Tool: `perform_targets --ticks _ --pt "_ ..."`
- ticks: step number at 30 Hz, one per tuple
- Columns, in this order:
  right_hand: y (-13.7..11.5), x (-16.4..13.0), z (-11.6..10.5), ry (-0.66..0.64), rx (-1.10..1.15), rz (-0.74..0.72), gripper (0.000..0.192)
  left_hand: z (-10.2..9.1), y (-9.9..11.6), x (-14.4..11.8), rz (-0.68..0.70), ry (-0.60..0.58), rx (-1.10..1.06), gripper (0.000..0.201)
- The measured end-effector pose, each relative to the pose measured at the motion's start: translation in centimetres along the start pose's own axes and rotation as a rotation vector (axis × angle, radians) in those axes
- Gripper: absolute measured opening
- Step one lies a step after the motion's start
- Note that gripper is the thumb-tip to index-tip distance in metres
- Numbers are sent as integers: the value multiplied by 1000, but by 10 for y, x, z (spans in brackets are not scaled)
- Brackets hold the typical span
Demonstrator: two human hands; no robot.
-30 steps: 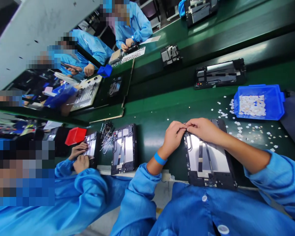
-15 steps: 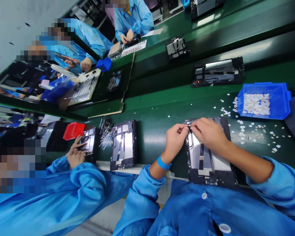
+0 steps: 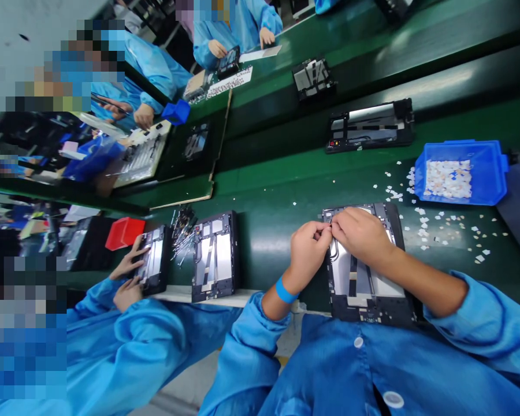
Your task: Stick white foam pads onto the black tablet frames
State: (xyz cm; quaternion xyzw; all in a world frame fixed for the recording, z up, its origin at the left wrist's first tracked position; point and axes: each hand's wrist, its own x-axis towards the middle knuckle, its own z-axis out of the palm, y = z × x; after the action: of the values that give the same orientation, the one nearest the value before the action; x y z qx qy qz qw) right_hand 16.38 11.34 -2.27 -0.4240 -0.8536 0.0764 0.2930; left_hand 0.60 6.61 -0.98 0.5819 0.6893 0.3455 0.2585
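A black tablet chassis with silver inner panels lies on the green belt right in front of me. My left hand and my right hand meet fingertip to fingertip over its upper left corner. Both pinch something very small there, too tiny to make out. A blue band circles my left wrist. The right forearm lies across the chassis.
A blue bin of small white pieces stands at the right, with loose pieces scattered on the green belt. Another chassis lies to the left beside a co-worker's hands. More units sit on the far belt.
The view has shifted a little, and my hands have slid slightly down over the chassis corner, still pinched together. The co-worker on the left has lifted the unit off the belt edge.
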Motion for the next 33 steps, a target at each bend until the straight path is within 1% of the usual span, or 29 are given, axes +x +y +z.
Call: perform_targets --ticks 3,6,9,11,14,18,21,23,25,27,29,31,33 --pt "3 1 3 4 64 46 28 0 -1 4 -65 -46 -141 13" --pt "7 -1 3 22 217 139 21 0 -4 7 -106 -74 -285 17" --pt "11 -1 1 -29 373 160 17 1 -8 8 -79 -69 -278 17" --pt "13 0 1 -74 413 166 15 1 -10 6 -55 -61 -234 16" --pt "12 3 2 -90 365 155 17 1 -11 5 -23 -35 -192 15" --pt "6 -2 1 12 145 82 24 3 -10 6 -5 -3 -175 15" --pt "2 -7 0 56 52 -14 28 4 -9 6 26 13 -106 13" --pt "2 -9 1 67 46 -66 27 4 -9 5 82 28 -23 11" --pt "5 -10 2 73 70 -88 26 3 -9 4 177 46 78 12" --pt "8 -9 3 66 99 -86 26 1 -9 2 282 59 173 13" --pt "10 -7 3 51 109 -66 26 0 -9 1 351 66 240 14" --pt "9 -6 4 36 100 -33 26 -1 -8 0 359 61 256 13" --pt "6 -3 5 28 66 22 26 -1 -5 0 316 47 221 13"
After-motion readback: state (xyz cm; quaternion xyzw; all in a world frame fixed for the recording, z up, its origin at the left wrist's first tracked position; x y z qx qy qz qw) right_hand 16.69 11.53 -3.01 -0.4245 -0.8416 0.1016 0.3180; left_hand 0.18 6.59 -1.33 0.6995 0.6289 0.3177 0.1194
